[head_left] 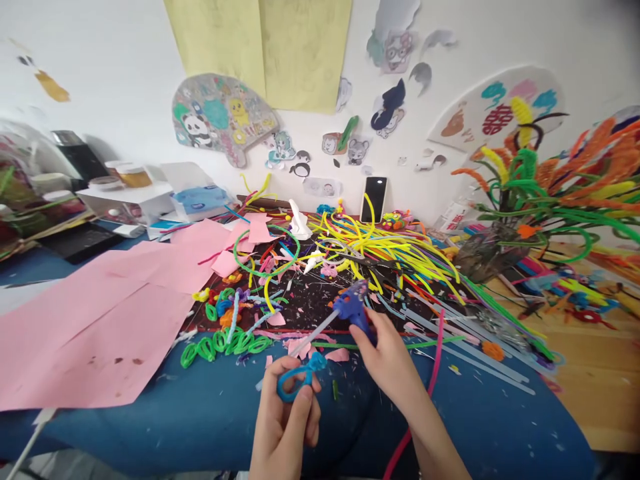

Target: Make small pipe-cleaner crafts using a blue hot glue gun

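Note:
My left hand (286,417), low in the middle, pinches a blue pipe cleaner loop (295,385) with a small knotted bit at its top right. To its right, my right hand (383,350) is wrapped round the handle of a blue hot glue gun (354,307). A long clear glue stick (320,333) juts out of the gun toward the lower left, ending close above the blue loop. Whether the stick touches my left fingers I cannot tell. Behind my left hand lies a row of green pipe cleaner loops (225,343).
Pink paper sheets (110,300) cover the left side. Yellow pipe cleaners (400,243) are heaped at the back, near a propped phone (374,199). Several loose glue sticks (480,353) lie at right, by a vase of pipe cleaner stems (493,250). A magenta strand (437,360) passes my right forearm.

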`<state>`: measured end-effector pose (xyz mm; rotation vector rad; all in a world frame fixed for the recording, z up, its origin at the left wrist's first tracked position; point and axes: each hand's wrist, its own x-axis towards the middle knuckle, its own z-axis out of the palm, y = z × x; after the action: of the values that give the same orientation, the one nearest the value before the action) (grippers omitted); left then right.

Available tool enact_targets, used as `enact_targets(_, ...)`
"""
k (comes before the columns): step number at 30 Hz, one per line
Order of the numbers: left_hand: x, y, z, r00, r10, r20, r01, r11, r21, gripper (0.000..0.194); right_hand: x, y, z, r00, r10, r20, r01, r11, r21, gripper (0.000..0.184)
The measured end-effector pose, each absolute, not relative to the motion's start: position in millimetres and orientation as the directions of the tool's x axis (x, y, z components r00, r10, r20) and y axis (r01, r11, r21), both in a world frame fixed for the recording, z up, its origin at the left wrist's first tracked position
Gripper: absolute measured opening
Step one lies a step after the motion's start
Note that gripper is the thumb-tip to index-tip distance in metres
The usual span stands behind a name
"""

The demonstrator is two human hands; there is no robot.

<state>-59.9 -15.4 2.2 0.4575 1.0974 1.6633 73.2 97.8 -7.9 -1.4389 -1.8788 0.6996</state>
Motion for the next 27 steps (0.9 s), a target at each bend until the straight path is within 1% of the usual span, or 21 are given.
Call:
enact_targets(2, -58.9, -18.1, 2.1, -0.411, 0.895, -0.172, -0.532, -0.082, 0.843, 0.035, 81.1, 99.5, -8.4, -0.106, 0.989, 0.099, 0.395, 0.133, -0.909, 0.04)
enact_targets(4, -56.8, -20.6, 1.8, -0.434, 0.893, -0.121, -0.508, -0.131, 0.851, 0.032, 87.0, 100.0, -8.3, -0.086, 0.996, 0.004, 0.135, 0.016, -0.991, 0.042)
enact_targets(6, -55.5, -20.9, 1.1, -0.442, 0.894, -0.078, -0.489, -0.166, 0.856, 0.027, 89.7, 99.4, -7.5, -0.102, 0.994, -0.03, -0.1, -0.041, -0.994, 0.04)
enact_targets(8, -57.2, -18.4, -0.3, -0.429, 0.902, -0.046, -0.467, -0.178, 0.866, 0.021, 88.1, 98.1, -7.1, -0.111, 0.993, -0.033, -0.239, -0.059, -0.969, 0.036)
enact_targets(11, -65.4, -14.1, -6.7, -0.381, 0.925, -0.014, -0.361, -0.135, 0.923, 0.007, 79.4, 95.3, -9.9, -0.033, 0.999, -0.02, -0.276, -0.029, -0.961, 0.03)
enact_targets(12, -68.0, -14.5, -11.4, -0.347, 0.938, 0.006, -0.277, -0.109, 0.955, 0.008, 76.3, 94.2, -12.1, -0.004, 1.0, -0.011, -0.264, -0.012, -0.965, 0.029)
enact_targets(13, -69.2, -16.7, -17.9, -0.281, 0.959, 0.042, -0.159, -0.09, 0.983, 0.016, 73.7, 93.1, -14.7, 0.015, 1.0, 0.004, -0.246, 0.007, -0.969, 0.029)
enact_targets(14, -68.6, -20.8, -26.4, -0.167, 0.981, 0.096, -0.008, -0.099, 0.995, 0.022, 72.0, 91.8, -17.5, 0.017, 1.0, 0.015, -0.226, 0.019, -0.974, 0.03)
enact_targets(15, -65.6, -26.8, -36.8, 0.006, 0.986, 0.165, 0.161, -0.164, 0.973, 0.027, 71.4, 90.5, -20.3, 0.011, 1.0, 0.025, -0.206, 0.027, -0.978, 0.03)
enact_targets(16, -60.2, -34.4, -48.9, 0.24, 0.949, 0.204, 0.304, -0.273, 0.913, 0.028, 71.7, 89.2, -22.7, -0.01, 1.0, 0.028, -0.186, 0.025, -0.982, 0.03)
enact_targets(17, -52.9, -43.1, -62.2, 0.444, 0.883, 0.151, 0.434, -0.359, 0.826, 0.024, 72.7, 87.9, -24.6, -0.034, 0.999, 0.024, -0.172, 0.018, -0.985, 0.03)
enact_targets(18, -44.3, -51.8, -76.3, 0.553, 0.832, 0.049, 0.576, -0.424, 0.699, 0.024, 74.1, 86.6, -25.8, -0.058, 0.998, 0.019, -0.162, 0.009, -0.987, 0.029)
enact_targets(19, -35.5, -60.0, -90.5, 0.622, 0.777, -0.095, 0.676, -0.473, 0.565, 0.029, 75.6, 85.5, -26.3, -0.082, 0.997, 0.011, -0.156, -0.002, -0.988, 0.029)
enact_targets(20, -27.4, -66.8, -104.1, 0.649, 0.73, -0.214, 0.727, -0.511, 0.458, 0.034, 76.9, 84.6, -26.3, -0.105, 0.994, 0.004, -0.154, -0.012, -0.988, 0.029)
enact_targets(21, -20.9, -71.9, -116.4, 0.657, 0.709, -0.254, 0.732, -0.522, 0.438, 0.037, 77.8, 84.0, -25.8, -0.115, 0.993, 0.005, -0.158, -0.013, -0.987, 0.029)
enact_targets(23, -15.1, -77.3, -135.3, 0.659, 0.689, -0.301, 0.74, -0.522, 0.424, 0.034, 78.6, 83.9, -24.3, -0.113, 0.993, 0.018, -0.167, -0.001, -0.986, 0.029)
enact_targets(27, -28.3, -80.8, -147.7, 0.639, 0.684, -0.353, 0.759, -0.482, 0.438, 0.025, 77.8, 88.2, -23.0, -0.099, 0.995, 0.021, -0.187, 0.002, -0.982, 0.027)
